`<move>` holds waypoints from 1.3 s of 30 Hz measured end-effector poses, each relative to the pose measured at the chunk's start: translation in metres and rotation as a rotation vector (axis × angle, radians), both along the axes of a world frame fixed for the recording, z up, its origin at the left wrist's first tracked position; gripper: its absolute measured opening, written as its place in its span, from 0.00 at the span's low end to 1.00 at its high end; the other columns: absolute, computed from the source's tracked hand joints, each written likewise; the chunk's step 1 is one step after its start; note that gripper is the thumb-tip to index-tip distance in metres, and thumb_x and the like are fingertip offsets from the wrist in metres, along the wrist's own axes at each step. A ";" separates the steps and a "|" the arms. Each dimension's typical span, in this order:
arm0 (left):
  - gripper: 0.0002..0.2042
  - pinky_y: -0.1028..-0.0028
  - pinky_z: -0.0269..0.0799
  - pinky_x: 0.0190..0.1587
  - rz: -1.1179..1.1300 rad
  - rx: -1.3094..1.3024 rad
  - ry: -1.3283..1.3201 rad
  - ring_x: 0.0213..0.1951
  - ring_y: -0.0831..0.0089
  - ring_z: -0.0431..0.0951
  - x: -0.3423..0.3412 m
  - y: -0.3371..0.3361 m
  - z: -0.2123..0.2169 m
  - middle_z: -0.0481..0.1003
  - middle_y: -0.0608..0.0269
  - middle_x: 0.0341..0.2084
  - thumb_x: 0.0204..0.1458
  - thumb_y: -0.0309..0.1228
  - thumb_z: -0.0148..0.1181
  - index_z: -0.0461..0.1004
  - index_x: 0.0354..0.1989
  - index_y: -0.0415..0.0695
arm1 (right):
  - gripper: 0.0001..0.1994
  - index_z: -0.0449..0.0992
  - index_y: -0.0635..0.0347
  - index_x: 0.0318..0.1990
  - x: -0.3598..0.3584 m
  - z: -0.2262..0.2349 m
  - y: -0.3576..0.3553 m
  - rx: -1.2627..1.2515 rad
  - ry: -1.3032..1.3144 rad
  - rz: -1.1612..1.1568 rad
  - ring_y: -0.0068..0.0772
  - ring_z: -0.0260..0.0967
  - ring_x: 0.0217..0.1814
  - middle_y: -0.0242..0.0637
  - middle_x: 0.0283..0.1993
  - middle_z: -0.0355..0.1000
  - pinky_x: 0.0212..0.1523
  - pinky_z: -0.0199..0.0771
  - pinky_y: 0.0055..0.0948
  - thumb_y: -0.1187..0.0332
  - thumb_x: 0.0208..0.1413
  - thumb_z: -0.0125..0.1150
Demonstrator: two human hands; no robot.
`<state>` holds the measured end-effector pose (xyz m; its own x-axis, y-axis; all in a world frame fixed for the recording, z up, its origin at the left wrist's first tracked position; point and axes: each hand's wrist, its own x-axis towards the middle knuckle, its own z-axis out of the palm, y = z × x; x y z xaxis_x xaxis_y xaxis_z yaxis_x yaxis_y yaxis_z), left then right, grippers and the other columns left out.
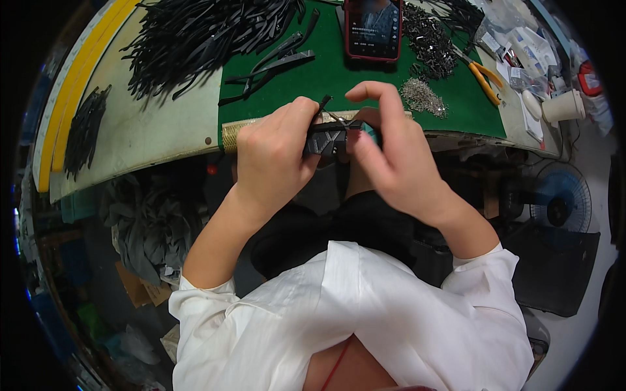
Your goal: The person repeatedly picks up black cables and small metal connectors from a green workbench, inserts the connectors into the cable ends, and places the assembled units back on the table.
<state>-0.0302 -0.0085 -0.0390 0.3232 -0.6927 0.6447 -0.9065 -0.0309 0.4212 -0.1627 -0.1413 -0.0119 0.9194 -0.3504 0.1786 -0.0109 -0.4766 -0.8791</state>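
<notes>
Two hands working just before the green mat: left hand fingers clamping a black part steady, right hand fingers pinching a thin pin at its top.

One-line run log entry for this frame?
left hand: grips black part | right hand: pinches its end | behind: green mat, phone

A pile of thin black plastic strips lies left of the red-cased phone; orange-handled pliers lie to its right, all on the green mat.
</notes>
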 end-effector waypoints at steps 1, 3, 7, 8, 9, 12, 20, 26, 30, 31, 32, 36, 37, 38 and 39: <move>0.15 0.63 0.71 0.26 0.012 0.020 0.004 0.26 0.55 0.78 0.001 -0.002 0.000 0.74 0.55 0.23 0.36 0.19 0.65 0.69 0.35 0.41 | 0.21 0.60 0.66 0.57 0.001 -0.008 0.000 -0.245 -0.070 -0.026 0.37 0.70 0.22 0.39 0.23 0.71 0.23 0.67 0.34 0.74 0.57 0.58; 0.16 0.62 0.72 0.28 0.061 0.058 0.005 0.27 0.54 0.78 0.002 -0.007 0.001 0.75 0.54 0.23 0.36 0.19 0.65 0.70 0.36 0.42 | 0.29 0.61 0.67 0.58 0.005 -0.012 -0.002 -0.577 -0.115 -0.064 0.45 0.73 0.26 0.43 0.26 0.71 0.24 0.69 0.36 0.73 0.50 0.66; 0.18 0.57 0.72 0.31 0.309 0.146 0.025 0.29 0.52 0.79 0.025 -0.006 0.011 0.78 0.52 0.28 0.41 0.24 0.65 0.73 0.43 0.45 | 0.31 0.62 0.64 0.58 0.003 0.003 -0.019 -0.704 -0.019 0.006 0.47 0.76 0.31 0.47 0.38 0.73 0.29 0.75 0.39 0.73 0.45 0.67; 0.17 0.57 0.72 0.31 0.393 0.162 0.045 0.29 0.51 0.79 0.036 -0.006 0.014 0.79 0.51 0.29 0.43 0.25 0.63 0.73 0.45 0.46 | 0.32 0.63 0.60 0.59 0.004 0.008 -0.031 -0.695 -0.007 0.009 0.50 0.77 0.35 0.46 0.39 0.75 0.34 0.78 0.41 0.78 0.42 0.64; 0.16 0.56 0.72 0.32 0.428 0.193 0.007 0.30 0.51 0.79 0.049 -0.004 0.014 0.79 0.52 0.29 0.45 0.26 0.62 0.74 0.44 0.47 | 0.32 0.63 0.58 0.60 0.010 0.008 -0.049 -0.736 -0.083 0.011 0.50 0.77 0.37 0.45 0.41 0.76 0.35 0.78 0.41 0.80 0.42 0.62; 0.13 0.57 0.72 0.35 0.440 0.263 -0.097 0.34 0.52 0.79 0.072 -0.006 0.013 0.79 0.54 0.32 0.48 0.22 0.58 0.75 0.43 0.45 | 0.35 0.63 0.53 0.62 0.031 0.007 -0.109 -0.858 -0.193 0.047 0.48 0.78 0.40 0.42 0.46 0.77 0.36 0.79 0.42 0.83 0.41 0.58; 0.11 0.60 0.71 0.37 0.301 0.327 -0.135 0.34 0.54 0.77 0.095 -0.034 0.006 0.73 0.59 0.31 0.47 0.32 0.69 0.78 0.37 0.42 | 0.28 0.65 0.50 0.61 0.036 0.026 -0.165 -0.748 -0.193 -0.162 0.49 0.76 0.47 0.37 0.52 0.77 0.45 0.78 0.36 0.78 0.50 0.59; 0.10 0.60 0.71 0.36 0.212 0.384 -0.205 0.35 0.54 0.76 0.105 -0.042 -0.001 0.73 0.59 0.31 0.49 0.35 0.68 0.77 0.33 0.42 | 0.19 0.65 0.61 0.53 -0.023 0.018 -0.119 -0.217 0.145 -0.141 0.30 0.72 0.32 0.40 0.41 0.71 0.33 0.73 0.29 0.69 0.54 0.58; 0.07 0.61 0.72 0.36 0.201 0.280 -0.371 0.35 0.56 0.77 0.113 -0.038 0.001 0.74 0.60 0.29 0.51 0.33 0.65 0.76 0.32 0.44 | 0.15 0.67 0.60 0.49 -0.043 0.013 -0.104 -0.522 0.229 -0.054 0.49 0.73 0.45 0.45 0.45 0.71 0.46 0.73 0.38 0.71 0.54 0.58; 0.06 0.61 0.72 0.36 0.217 0.285 -0.359 0.36 0.56 0.77 0.112 -0.037 0.004 0.75 0.60 0.29 0.50 0.32 0.64 0.76 0.32 0.44 | 0.15 0.68 0.59 0.49 -0.045 0.012 -0.103 -0.548 0.271 -0.038 0.50 0.73 0.46 0.45 0.45 0.71 0.46 0.73 0.40 0.71 0.54 0.58; 0.05 0.62 0.73 0.37 0.236 0.289 -0.347 0.37 0.56 0.78 0.111 -0.034 0.006 0.76 0.61 0.30 0.50 0.30 0.64 0.77 0.33 0.45 | 0.15 0.68 0.59 0.49 -0.046 0.011 -0.102 -0.573 0.313 -0.020 0.50 0.73 0.46 0.45 0.45 0.71 0.45 0.73 0.42 0.71 0.54 0.59; 0.18 0.64 0.76 0.40 0.214 0.106 -0.197 0.38 0.60 0.81 0.102 -0.030 0.019 0.81 0.62 0.34 0.42 0.18 0.61 0.78 0.44 0.47 | 0.15 0.70 0.58 0.49 -0.044 0.005 -0.104 -0.608 0.346 0.004 0.47 0.72 0.46 0.42 0.44 0.71 0.46 0.72 0.39 0.73 0.53 0.60; 0.20 0.67 0.76 0.40 0.167 0.071 -0.151 0.38 0.59 0.82 0.098 -0.026 0.021 0.81 0.58 0.35 0.45 0.16 0.60 0.76 0.49 0.45 | 0.15 0.70 0.58 0.49 -0.042 0.005 -0.104 -0.615 0.328 0.021 0.49 0.73 0.46 0.44 0.45 0.71 0.46 0.73 0.41 0.72 0.53 0.59; 0.18 0.68 0.76 0.39 0.137 0.082 -0.016 0.37 0.60 0.82 0.091 -0.023 0.026 0.81 0.57 0.33 0.47 0.16 0.59 0.76 0.48 0.44 | 0.14 0.70 0.57 0.48 -0.041 0.006 -0.103 -0.622 0.310 0.038 0.52 0.73 0.45 0.46 0.45 0.72 0.45 0.74 0.44 0.72 0.53 0.58; 0.17 0.70 0.75 0.38 0.108 0.094 0.117 0.36 0.61 0.82 0.081 -0.020 0.033 0.81 0.56 0.31 0.48 0.17 0.59 0.76 0.48 0.42 | 0.15 0.70 0.57 0.48 -0.040 0.006 -0.103 -0.629 0.334 0.031 0.50 0.73 0.46 0.44 0.46 0.72 0.46 0.73 0.42 0.73 0.53 0.59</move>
